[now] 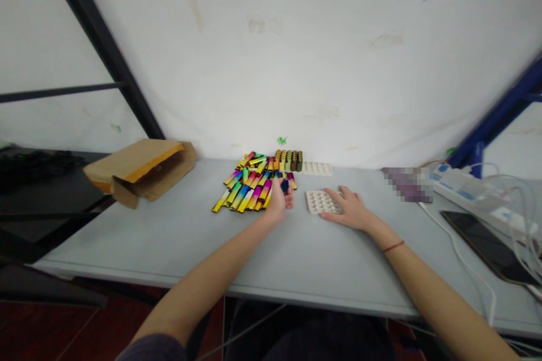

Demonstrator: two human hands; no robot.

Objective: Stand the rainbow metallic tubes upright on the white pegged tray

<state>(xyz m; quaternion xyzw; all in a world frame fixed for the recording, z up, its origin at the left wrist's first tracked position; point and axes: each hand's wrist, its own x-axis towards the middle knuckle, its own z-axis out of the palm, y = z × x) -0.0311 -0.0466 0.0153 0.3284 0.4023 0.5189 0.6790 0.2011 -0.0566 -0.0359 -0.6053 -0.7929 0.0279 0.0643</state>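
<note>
Two hands over the table: left hand (277, 203) closes narrowly on a dark lighter (284, 185) beside the lighter heap (249, 186). Right hand (349, 208) lies open, fingertips steadying a white tray (315, 201).

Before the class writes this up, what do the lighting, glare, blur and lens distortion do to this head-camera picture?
In the head view, the wide lens bows the edge of the grey table; light is soft and even, with only faint shadows by the left hand and right hand; the gradient-coloured lighters glint; a pixelated patch hides what lies there.
</note>
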